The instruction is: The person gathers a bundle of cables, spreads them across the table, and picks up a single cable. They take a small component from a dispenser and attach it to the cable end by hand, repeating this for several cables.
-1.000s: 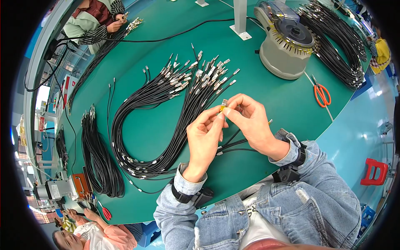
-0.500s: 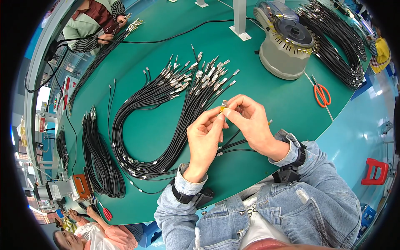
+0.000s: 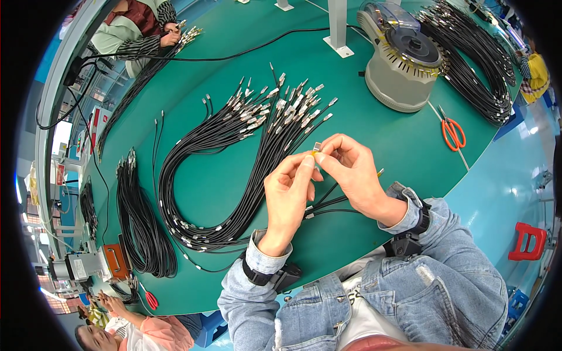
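Observation:
My left hand (image 3: pixel 287 190) and my right hand (image 3: pixel 355 175) meet over the near middle of the table, thumbs and forefingers pinched together. Between the fingertips sits a small metal cable connector (image 3: pixel 317 146) with a bit of yellow tape (image 3: pixel 314 154) at its base. Most of that tape is hidden by the fingers. Black cables (image 3: pixel 328 206) run out beneath my right wrist, one with a yellow-wrapped end. Just beyond and to the left of my hands lies a large curved bundle of black cables (image 3: pixel 234 210) with silvery connector ends.
A grey round tape dispenser (image 3: pixel 398 82) stands at the far right, near a metal post (image 3: pixel 338 29). Orange-handled snips (image 3: pixel 453 133) lie beside it. More cable bundles rest at left (image 3: pixel 140 222) and far right (image 3: pixel 480 70). Co-workers sit at the table's left corners.
My fingers have shifted slightly around the connector, which now tilts a little differently, with less yellow tape showing. At the far left, a co-worker's hands have moved together onto the cable ends.

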Available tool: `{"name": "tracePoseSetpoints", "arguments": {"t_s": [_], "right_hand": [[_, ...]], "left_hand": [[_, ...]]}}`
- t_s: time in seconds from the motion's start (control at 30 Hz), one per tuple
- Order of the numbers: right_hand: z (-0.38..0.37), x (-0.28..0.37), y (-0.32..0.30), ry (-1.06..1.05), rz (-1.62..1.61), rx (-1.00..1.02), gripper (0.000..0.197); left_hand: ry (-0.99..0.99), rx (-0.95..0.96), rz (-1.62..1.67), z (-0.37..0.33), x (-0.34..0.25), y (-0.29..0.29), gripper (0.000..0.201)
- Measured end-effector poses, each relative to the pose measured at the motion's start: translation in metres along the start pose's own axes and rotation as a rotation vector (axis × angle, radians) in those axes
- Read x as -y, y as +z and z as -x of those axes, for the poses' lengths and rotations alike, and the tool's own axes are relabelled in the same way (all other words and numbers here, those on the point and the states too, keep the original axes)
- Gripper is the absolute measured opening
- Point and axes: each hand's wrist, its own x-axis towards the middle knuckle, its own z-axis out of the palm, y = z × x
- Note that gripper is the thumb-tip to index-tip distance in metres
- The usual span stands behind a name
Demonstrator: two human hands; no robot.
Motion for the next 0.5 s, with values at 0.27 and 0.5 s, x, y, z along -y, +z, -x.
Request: {"name": "tracePoseSetpoints", "arguments": {"t_s": [0.27,0.5], "right_hand": [[0.0023,0.0028,0.0004,-0.015,0.013,0.022,0.007],[0.0044,0.0059,-0.0004,0.009,-0.022,0.034,0.007]], "left_hand": [[-0.016,0.017,0.046,-0.0033,0.0024,-0.0036,0.017],[-0.046,-0.018,0.079,-0.003,0.0022,-0.0019,0.015]]}}
